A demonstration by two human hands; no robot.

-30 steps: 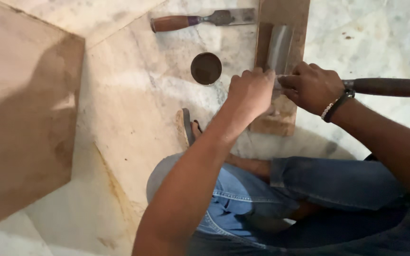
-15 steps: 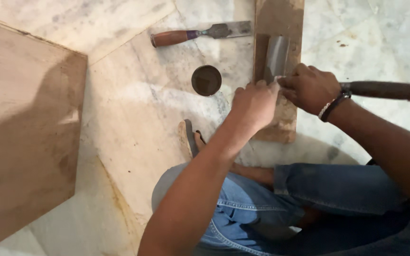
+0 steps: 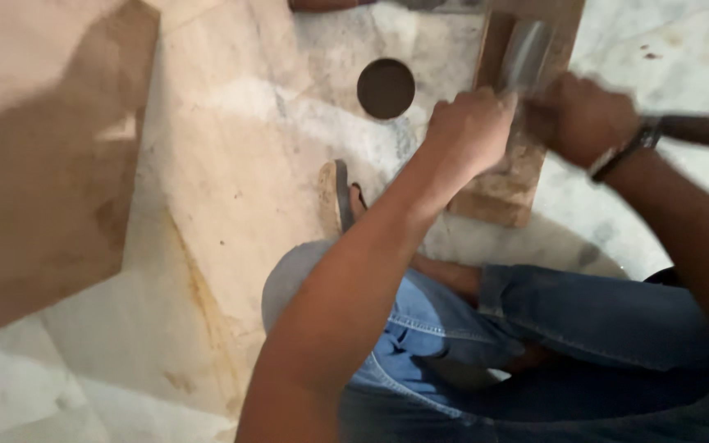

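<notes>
Head view: pale marble floor (image 3: 231, 189), stained brown; a wooden board (image 3: 34, 156) lies toward its left edge; a round dark hole (image 3: 386, 89) near the far edge; beside it the left hand (image 3: 471, 131) and right hand (image 3: 578, 117), fingers curled closed, press a metal blade (image 3: 527, 53) on a sharpening block (image 3: 509, 176).

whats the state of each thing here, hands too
left hand: closed, pressing on the blade
right hand: closed on the tool, blurred
blade: flat on the block
block: lying flat on the floor
round dish: upright, contents not clear
board: lying flat
sandal: worn
</notes>
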